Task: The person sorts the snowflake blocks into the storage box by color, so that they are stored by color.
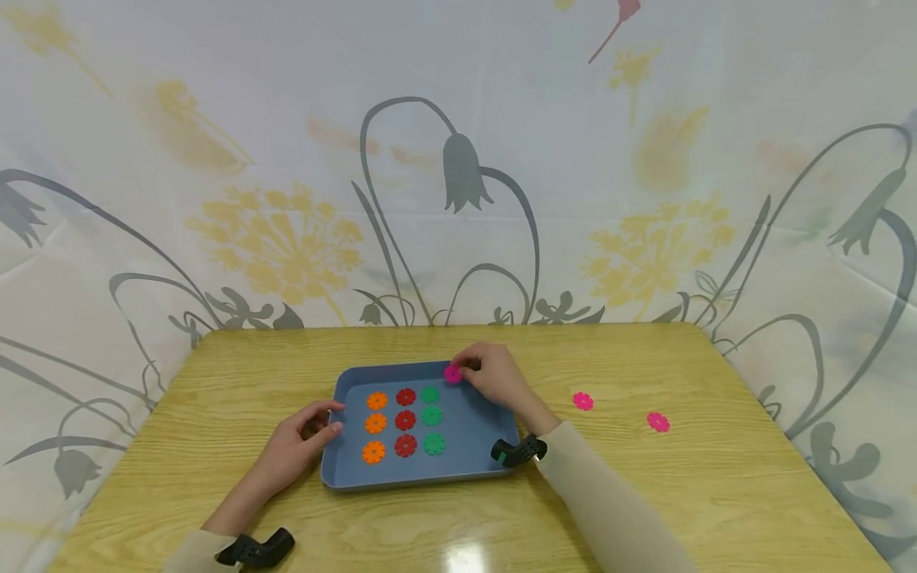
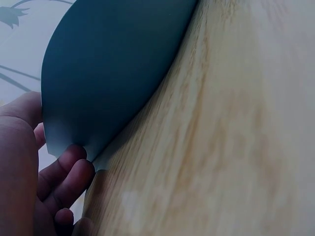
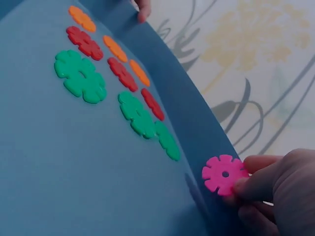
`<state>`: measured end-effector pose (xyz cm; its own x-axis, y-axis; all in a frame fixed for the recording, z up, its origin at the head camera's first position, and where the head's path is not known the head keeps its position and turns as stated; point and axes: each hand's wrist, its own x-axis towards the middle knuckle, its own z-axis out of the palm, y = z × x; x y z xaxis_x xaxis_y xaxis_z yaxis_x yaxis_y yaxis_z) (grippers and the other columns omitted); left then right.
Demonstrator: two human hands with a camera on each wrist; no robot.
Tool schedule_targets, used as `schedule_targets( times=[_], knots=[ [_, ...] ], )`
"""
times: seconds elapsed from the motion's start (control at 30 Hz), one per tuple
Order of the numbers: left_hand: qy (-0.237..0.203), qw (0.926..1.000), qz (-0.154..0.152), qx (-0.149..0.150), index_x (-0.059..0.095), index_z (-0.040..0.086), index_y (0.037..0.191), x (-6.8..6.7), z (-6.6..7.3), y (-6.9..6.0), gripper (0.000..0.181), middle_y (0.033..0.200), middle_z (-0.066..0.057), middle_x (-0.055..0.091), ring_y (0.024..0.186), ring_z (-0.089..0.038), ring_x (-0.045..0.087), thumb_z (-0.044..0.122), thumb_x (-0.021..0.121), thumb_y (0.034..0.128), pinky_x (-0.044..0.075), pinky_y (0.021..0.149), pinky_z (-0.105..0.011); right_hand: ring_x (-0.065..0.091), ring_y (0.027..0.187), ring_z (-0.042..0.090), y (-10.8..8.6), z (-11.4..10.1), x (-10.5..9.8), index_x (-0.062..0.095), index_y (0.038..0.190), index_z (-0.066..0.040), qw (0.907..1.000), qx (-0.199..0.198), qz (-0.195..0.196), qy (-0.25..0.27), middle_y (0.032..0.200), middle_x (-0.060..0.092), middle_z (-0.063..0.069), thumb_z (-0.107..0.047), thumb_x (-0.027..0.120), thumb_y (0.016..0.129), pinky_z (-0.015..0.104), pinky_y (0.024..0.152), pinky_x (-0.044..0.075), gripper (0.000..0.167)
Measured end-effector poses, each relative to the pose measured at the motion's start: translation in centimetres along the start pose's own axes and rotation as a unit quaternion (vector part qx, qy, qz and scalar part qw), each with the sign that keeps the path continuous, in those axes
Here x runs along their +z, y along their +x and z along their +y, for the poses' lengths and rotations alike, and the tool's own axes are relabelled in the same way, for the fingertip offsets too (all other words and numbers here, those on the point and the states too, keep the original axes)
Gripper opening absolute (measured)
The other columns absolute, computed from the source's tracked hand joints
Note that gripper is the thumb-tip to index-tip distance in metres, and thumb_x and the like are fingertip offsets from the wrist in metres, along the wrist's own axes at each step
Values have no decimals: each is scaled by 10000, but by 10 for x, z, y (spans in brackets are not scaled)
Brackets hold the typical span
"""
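My right hand (image 1: 497, 378) pinches a pink notched, flower-shaped disc (image 3: 224, 174) between thumb and fingertips. The disc is held at the far wall of a blue-grey tray (image 1: 473, 438), beyond the green column. At the tray's left end my left hand (image 1: 290, 442) grips the rim, some fingers against the outer wall (image 2: 113, 64). Inside the tray lie discs of the same shape in three columns: orange discs (image 1: 376, 423) on the left, red discs (image 1: 405, 420) in the middle, green discs (image 1: 431, 416) to their right.
Two more pink discs, a nearer-in disc (image 1: 583, 401) and a farther-right disc (image 1: 658, 422), lie on the wooden table (image 1: 723, 493) right of the tray. A flower-patterned cloth (image 1: 559, 239) hangs behind the table. Black devices sit on both wrists.
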<state>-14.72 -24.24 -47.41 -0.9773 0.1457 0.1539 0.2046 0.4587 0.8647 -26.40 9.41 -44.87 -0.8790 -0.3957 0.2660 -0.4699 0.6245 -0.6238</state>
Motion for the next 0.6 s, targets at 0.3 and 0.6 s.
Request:
schedule_targets(
  times=[0.3, 0.6],
  knots=[
    [73, 10000, 28, -44, 655, 107, 1266, 0, 0, 0, 311, 990, -45, 578, 792, -152, 527, 214, 672, 974, 453, 695, -270, 646, 813, 129, -2, -5, 0, 795, 932, -135, 9979, -113, -311, -565, 904, 735, -6, -78, 740, 896, 305, 716, 510, 87],
    [-2, 10000, 8, -88, 650, 102, 1270, 1, 0, 0, 317, 989, -51, 570, 787, -157, 523, 211, 672, 973, 452, 691, -271, 664, 869, 137, -3, -5, 1, 793, 962, -162, 9975, -42, -312, -631, 931, 737, -26, -109, 750, 898, 332, 774, 521, 93]
  ],
)
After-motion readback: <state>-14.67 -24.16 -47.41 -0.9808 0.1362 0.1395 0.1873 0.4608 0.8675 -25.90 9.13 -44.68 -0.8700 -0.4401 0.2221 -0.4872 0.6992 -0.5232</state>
